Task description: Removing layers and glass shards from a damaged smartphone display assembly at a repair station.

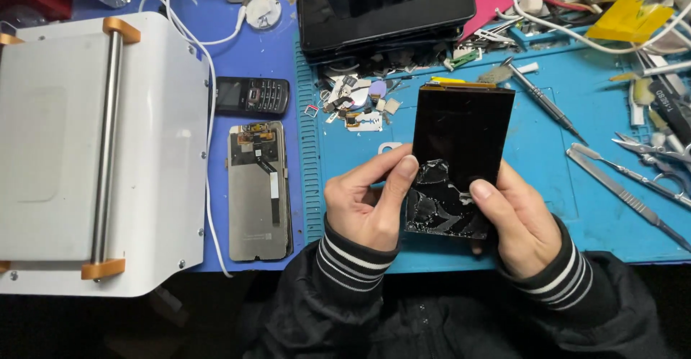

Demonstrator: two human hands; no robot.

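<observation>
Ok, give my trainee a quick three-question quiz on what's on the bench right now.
1. True or false: both the left hand and right hand grip the cracked phone screen.
2. Which end of the screen is shattered: A) the end nearest the person, B) the far end?
3. What lies directly beyond the opened phone back on the purple mat?

Key:
1. True; a thumb presses on each side of the broken area.
2. A.
3. A small black keypad phone.
</observation>
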